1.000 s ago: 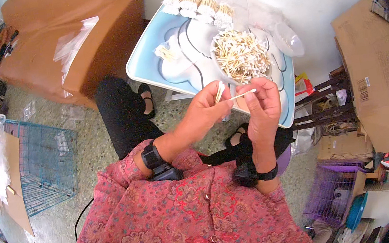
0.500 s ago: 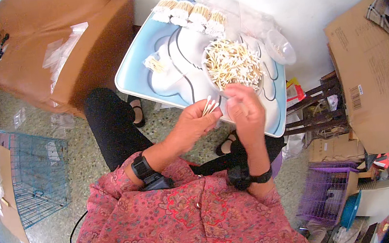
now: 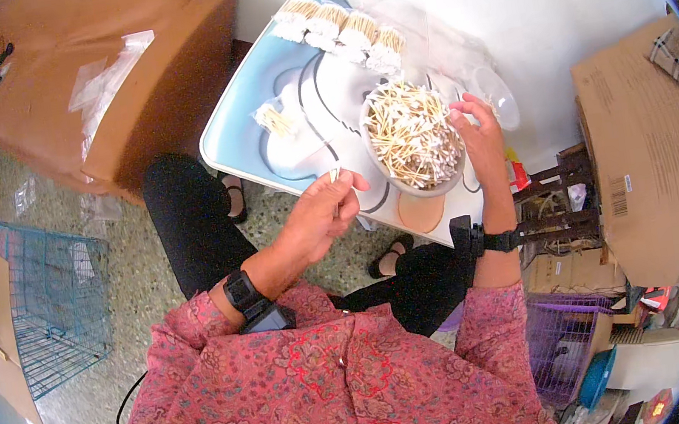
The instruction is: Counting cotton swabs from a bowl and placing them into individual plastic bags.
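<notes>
A: Head view first. Where do we stand with the round white bowl heaped with pale wooden cotton swabs?

B: Our right hand is at its far rim, fingers curled down and touching the top of the heap; we cannot tell whether they pinch a swab yet.

A: And our left hand?

B: It hovers just short of the bowl, fingers pinched on a thin pale swab stick that stands nearly upright.

A: So which is nearer?

B: The right. The heap lies directly under its fingertips; from the left fingers it lies to the right and slightly ahead, on the light blue patterned table.
</notes>
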Motion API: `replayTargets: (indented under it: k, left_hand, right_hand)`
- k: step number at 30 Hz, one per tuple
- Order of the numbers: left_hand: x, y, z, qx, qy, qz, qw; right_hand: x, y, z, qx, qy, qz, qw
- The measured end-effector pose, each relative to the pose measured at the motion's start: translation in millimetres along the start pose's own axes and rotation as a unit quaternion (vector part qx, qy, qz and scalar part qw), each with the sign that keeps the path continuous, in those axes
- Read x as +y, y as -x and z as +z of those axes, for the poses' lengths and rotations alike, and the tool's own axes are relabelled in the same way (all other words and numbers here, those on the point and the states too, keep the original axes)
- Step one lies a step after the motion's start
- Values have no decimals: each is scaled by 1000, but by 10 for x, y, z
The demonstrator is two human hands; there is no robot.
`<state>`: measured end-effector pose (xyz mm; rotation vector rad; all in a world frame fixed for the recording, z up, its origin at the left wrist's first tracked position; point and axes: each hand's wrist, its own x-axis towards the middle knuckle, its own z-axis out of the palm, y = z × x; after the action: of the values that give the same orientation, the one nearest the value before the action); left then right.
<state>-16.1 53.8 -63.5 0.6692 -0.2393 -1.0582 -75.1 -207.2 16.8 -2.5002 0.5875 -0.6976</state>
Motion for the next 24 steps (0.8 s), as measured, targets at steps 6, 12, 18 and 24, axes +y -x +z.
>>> replayTargets:
  k: [6, 12, 18, 24]
  left_hand:
    - [-32, -37, -13, -3, -24, -20, 1000]
    - [-48, 25, 83, -27, -5, -31, 999]
    - [-90, 46, 277, -24, -15, -34, 999]
    - [5, -36, 469, -62, -60, -12, 996]
  right_hand:
    - [0, -11, 38, -9, -168, 43, 985]
    - [-121, 144, -221, 110, -166, -32, 980]
    - [-567, 670, -201, 77, -377, -7, 923]
    - [-685, 888, 70, 53, -396, -24, 917]
